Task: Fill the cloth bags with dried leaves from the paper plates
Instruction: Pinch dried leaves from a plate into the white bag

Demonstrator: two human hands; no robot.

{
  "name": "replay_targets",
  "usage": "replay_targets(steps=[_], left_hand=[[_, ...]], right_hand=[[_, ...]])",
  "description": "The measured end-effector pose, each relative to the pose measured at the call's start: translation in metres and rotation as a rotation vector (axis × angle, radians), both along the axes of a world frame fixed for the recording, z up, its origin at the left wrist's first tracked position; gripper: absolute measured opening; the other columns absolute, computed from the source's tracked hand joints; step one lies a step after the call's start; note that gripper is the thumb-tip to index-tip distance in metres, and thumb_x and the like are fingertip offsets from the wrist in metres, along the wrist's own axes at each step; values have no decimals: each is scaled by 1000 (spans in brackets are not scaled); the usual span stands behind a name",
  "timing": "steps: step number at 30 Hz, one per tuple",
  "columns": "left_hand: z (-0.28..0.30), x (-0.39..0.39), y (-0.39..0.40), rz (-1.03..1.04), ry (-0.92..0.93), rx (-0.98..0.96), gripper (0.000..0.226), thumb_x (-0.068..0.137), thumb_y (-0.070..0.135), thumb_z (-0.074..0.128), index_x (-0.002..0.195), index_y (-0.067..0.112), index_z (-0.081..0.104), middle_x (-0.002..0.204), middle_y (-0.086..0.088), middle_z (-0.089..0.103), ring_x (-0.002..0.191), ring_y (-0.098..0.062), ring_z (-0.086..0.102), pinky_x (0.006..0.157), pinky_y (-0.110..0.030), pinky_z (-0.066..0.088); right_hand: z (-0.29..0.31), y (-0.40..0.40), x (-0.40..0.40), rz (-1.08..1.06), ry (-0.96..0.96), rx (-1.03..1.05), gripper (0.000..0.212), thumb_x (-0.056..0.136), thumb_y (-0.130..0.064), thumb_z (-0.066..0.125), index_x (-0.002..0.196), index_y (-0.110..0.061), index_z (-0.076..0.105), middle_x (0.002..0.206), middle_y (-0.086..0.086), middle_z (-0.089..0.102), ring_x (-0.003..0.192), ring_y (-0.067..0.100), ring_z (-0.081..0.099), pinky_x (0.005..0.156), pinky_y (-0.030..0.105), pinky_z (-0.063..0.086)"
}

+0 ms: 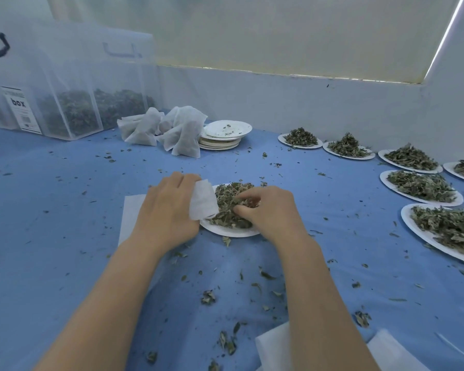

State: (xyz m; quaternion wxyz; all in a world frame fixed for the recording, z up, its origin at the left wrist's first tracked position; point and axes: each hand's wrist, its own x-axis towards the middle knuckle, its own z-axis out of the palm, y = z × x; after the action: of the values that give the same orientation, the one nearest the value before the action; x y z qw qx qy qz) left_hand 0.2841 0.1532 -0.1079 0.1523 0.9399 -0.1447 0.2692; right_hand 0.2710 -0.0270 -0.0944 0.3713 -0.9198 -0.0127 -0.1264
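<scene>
In the head view, much is hard to make out. The left hand covers most of the white cloth bag it holds; only a folded white end of the bag shows at the hand's right edge, and its mouth cannot be seen. The left fingers are curled round the bag, their tips hidden under it. The right hand lies palm down on the dried leaves of the centre paper plate, its fingers bent and pinching into the pile, the fingertips buried among the leaves. Both forearms come up from the bottom edge of the frame and meet over this plate, just beside each other. A flat white sheet under the left wrist is half hidden.

At the right edge, further plates heaped with leaves are partly cut off by the frame. In the upper middle lies a heap of cloth bags, touching a stack of used plates. In the upper left, a clear storage box with dark leaves inside is blurred by pale mesh. Loose leaf crumbs litter the blue bench. White pieces at the bottom edge are cut off and cannot be identified.
</scene>
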Motion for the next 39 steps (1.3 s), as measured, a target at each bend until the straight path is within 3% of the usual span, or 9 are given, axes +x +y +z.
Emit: replay_targets(steps=[5, 14, 20, 25, 28, 31, 34, 37, 39], left_hand=[[-1, 0, -1, -36, 48, -38, 55, 67, 5, 63, 119, 14, 50, 107, -7, 50, 92, -30, 50, 70, -32, 33], [-2, 3, -6, -48, -6, -8, 53, 66, 7, 68, 117, 11, 54, 102, -10, 53, 88, -33, 52, 70, -36, 36], [-2, 1, -15, -90, -24, -45, 47, 70, 16, 71, 114, 9, 56, 99, -11, 56, 87, -34, 53, 73, -38, 38], [-1, 0, -17, -72, -40, -84, 54, 71, 19, 70, 120, 4, 53, 104, -14, 58, 93, -35, 54, 78, -41, 40], [0, -1, -18, -88, -35, -108, 55, 71, 20, 71, 121, 4, 53, 107, -14, 58, 96, -34, 54, 80, -41, 40], [0, -2, -19, -106, -32, -91, 52, 71, 21, 71, 118, 6, 54, 100, -12, 58, 89, -33, 54, 76, -40, 40], [0, -1, -17, -73, -39, -69, 51, 72, 21, 71, 118, 6, 55, 100, -12, 58, 89, -34, 54, 75, -40, 39], [0, 0, -13, -15, -33, -58, 50, 74, 21, 70, 120, 8, 54, 104, -12, 56, 95, -34, 52, 80, -41, 37], [0, 1, -11, 0, -33, -58, 49, 75, 18, 69, 121, 9, 53, 105, -12, 55, 97, -34, 51, 81, -40, 36]], right_hand=[[3, -1, 3, -13, -118, 84, 11, 81, -25, 71, 91, -23, 76, 77, -9, 65, 65, -1, 52, 61, -2, 36], [16, 7, 0, 75, -187, 133, 8, 78, -28, 74, 86, -28, 76, 79, -17, 62, 73, -4, 57, 70, 0, 37], [17, 20, -2, 178, -114, 117, 20, 80, -15, 70, 97, -24, 75, 91, -1, 73, 89, 10, 64, 83, 23, 47], [21, 13, -4, 394, 34, 361, 30, 81, -3, 65, 104, -21, 71, 97, -9, 73, 90, -1, 66, 85, 17, 51], [17, 17, -2, 297, 13, 472, 25, 77, -4, 67, 91, -24, 63, 84, -9, 74, 79, 5, 67, 76, 21, 53], [12, 24, -1, 219, -59, 410, 29, 77, -2, 60, 86, -29, 56, 74, -6, 72, 68, 4, 60, 63, 17, 50], [13, 21, -1, 343, 15, 371, 34, 83, -2, 56, 102, -30, 59, 84, 9, 73, 80, 17, 65, 79, 32, 54], [14, 12, 1, 301, -45, 538, 32, 87, -3, 56, 103, -29, 60, 88, -7, 74, 81, 6, 68, 78, 24, 54], [13, 5, 3, 145, -128, 384, 32, 85, -6, 54, 102, -33, 60, 92, -13, 69, 73, -6, 60, 66, 15, 50]])
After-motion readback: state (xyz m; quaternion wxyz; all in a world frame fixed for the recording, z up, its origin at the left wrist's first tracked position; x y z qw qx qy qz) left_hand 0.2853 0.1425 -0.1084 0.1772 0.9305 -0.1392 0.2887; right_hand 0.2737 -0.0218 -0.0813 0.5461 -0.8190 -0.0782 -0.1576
